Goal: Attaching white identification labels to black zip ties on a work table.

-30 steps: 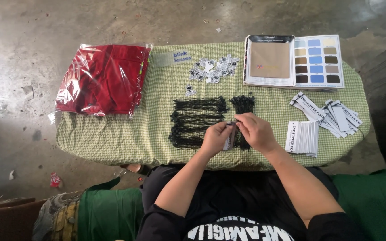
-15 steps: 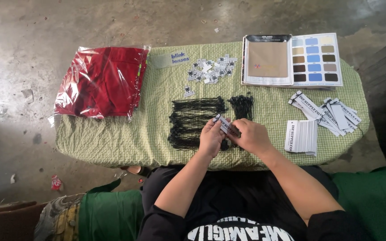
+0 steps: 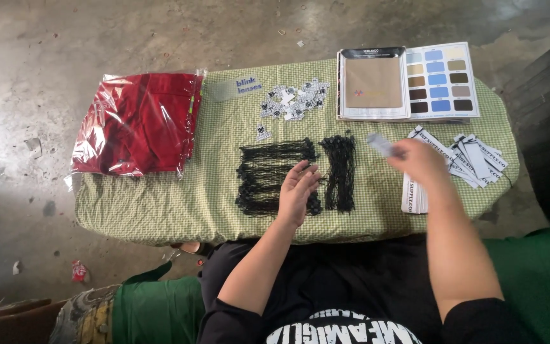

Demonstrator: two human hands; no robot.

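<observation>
- Head view: left hand [image 3: 298, 191] lies flat, fingers spread wide, on bundles of black looped strings [image 3: 274, 175] at the green checked table's [image 3: 160, 204] centre.
- Right hand [image 3: 420, 160], blurred, pinches a small grey tag [image 3: 380, 144] at 2 o'clock from the strings.
- Stack of white printed tags [image 3: 479, 159] lies at 3 o'clock.

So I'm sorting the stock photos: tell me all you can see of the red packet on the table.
The red packet is folded red cloth sealed in a clear, glossy plastic bag, crinkled and catching glare. It lies flat on the left end of the green checked tablecloth, its left edge overhanging slightly. Neither hand touches it.
</observation>
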